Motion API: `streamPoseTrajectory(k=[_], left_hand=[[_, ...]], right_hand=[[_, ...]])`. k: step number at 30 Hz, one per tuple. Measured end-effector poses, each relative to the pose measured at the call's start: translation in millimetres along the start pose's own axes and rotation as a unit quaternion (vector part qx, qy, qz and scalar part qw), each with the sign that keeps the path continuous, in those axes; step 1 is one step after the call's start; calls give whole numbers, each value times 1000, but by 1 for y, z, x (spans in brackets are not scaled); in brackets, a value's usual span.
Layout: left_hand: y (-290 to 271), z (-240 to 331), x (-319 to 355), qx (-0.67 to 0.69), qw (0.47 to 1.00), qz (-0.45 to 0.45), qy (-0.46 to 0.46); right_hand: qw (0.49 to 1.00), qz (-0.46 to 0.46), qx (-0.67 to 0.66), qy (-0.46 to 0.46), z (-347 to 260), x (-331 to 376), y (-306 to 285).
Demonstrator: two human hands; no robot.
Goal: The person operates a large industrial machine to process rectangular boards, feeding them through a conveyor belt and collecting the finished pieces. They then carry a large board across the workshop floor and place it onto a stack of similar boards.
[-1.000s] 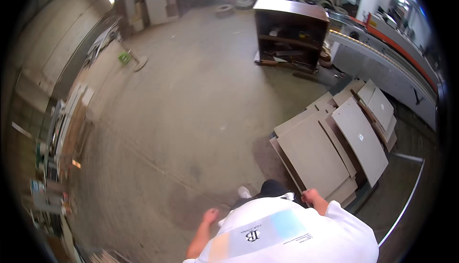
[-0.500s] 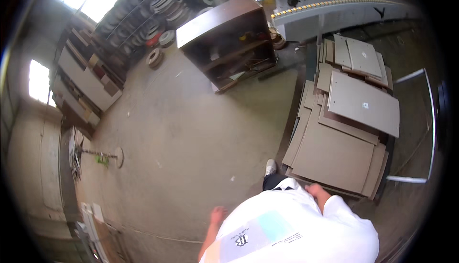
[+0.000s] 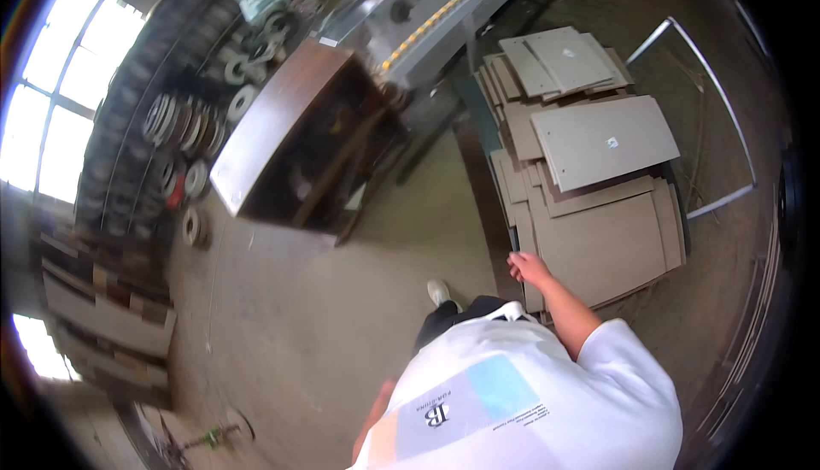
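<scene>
My right hand hangs beside the left edge of a stack of beige panels, its fingers loosely curled and a little apart, with nothing seen in them. Whether it touches the stack I cannot tell. On top, a lighter panel with a small white label lies askew over the others. Further back, more pale panels are piled unevenly. Of my left arm, the forearm and part of the left hand show low beside my white shirt; its fingers are hidden.
A dark brown cabinet stands ahead, left of the panels. Behind it is a long grey machine with a row of yellow dots. Rolls of edging fill racks at left. A white frame stands right; leaning boards are far left.
The view has turned and moved nearer the cabinet. My right hand has swung forward from beside my waist to the stack's left edge. My left hand has dropped back, mostly behind the shirt.
</scene>
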State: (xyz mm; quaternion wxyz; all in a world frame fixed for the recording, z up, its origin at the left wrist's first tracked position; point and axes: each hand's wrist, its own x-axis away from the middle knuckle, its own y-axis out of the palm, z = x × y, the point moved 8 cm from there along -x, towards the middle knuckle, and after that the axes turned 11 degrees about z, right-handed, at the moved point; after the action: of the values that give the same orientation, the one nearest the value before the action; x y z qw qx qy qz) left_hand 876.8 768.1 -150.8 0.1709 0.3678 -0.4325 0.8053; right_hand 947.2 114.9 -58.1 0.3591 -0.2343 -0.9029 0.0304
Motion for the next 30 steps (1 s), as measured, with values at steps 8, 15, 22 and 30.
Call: streamPoseTrajectory(k=[8,15,22,30], left_hand=[[-202,261,-177,-13,996,34,76],[-227,504,-268,-133,967,-14,215],[-131,631,-247,-281,867,-225,344],[-86,784,-276,-194,928,-228,222]], right_hand=[[941,196,-174,214,87,20,-39],[868,301,-337,206,85,-89,-73],[812,403,-336,256,70,-231,-162],[677,419,-483,364,81,-290,-195]])
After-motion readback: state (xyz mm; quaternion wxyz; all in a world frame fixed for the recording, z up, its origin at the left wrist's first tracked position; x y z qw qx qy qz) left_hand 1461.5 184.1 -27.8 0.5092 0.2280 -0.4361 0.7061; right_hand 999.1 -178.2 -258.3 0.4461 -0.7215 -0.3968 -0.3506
